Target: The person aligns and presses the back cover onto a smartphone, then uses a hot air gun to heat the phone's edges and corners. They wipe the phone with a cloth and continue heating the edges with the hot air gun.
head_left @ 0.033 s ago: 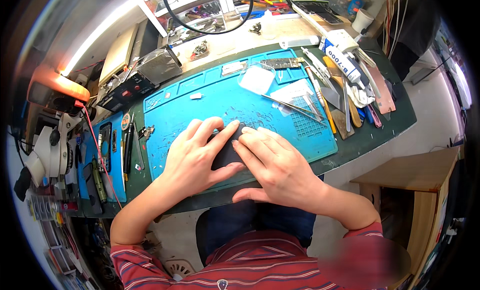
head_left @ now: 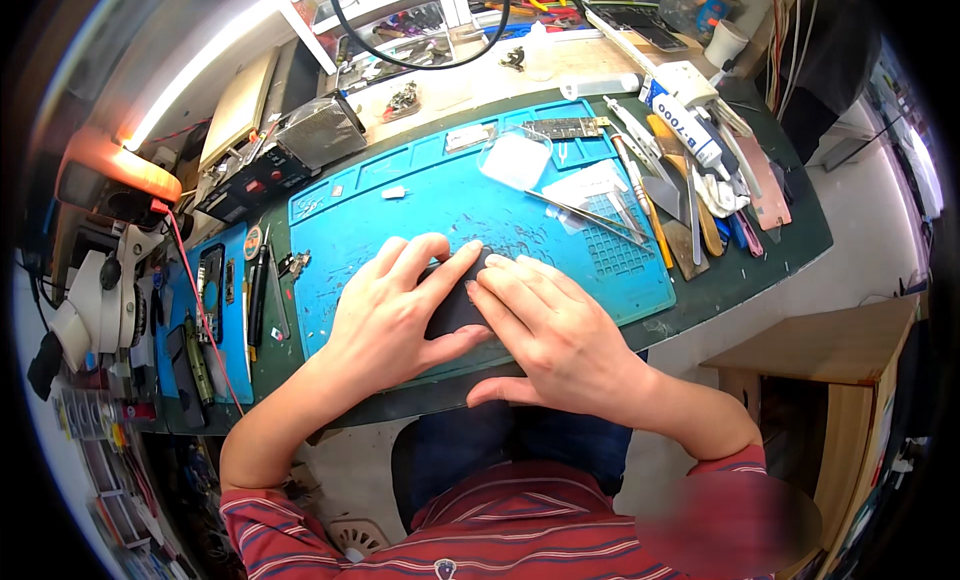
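A dark, flat, phone-shaped slab (head_left: 453, 314) lies at the near middle of the blue work mat (head_left: 350, 230), largely covered by my hands. My left hand (head_left: 385, 305) grips its left side, the thumb along the near end and the index finger stretched over the far end. From the right, my right hand (head_left: 555, 325) presses its fingers, held close together, on the slab's far right part. Its thumb sticks out apart, toward the mat's near edge. The slab's right side is hidden under those fingers.
Beyond my hands stand a clear plastic box (head_left: 515, 158) and tweezers (head_left: 590, 218). A white glue tube (head_left: 685, 125) lies among several tools on the right. At the left are a black bench device (head_left: 265, 175), an orange-cased meter (head_left: 115, 180) and a red lead (head_left: 195, 290).
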### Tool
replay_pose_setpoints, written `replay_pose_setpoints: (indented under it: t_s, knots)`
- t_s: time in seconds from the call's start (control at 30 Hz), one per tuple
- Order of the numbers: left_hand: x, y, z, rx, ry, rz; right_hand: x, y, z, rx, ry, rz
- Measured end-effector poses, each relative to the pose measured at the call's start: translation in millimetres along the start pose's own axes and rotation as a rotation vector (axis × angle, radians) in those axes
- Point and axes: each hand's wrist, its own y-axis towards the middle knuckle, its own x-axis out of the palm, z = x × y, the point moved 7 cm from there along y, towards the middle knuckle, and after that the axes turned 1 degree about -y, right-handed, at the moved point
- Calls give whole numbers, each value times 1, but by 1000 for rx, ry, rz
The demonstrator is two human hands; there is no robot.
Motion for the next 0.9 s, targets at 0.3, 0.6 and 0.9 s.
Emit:
replay_pose_setpoints:
  t_s: [0.3, 0.6, 0.9]
  knots:
    - [-5, -13, 3, -8, 24, 64, -2, 1, -2, 10, -31, 17]
    - [-22, -86, -31, -217, 108, 80, -9, 5, -4, 25, -187, 76]
    - [-38, -91, -35, -232, -87, 38, -12, 19, 13, 149, -265, 76]
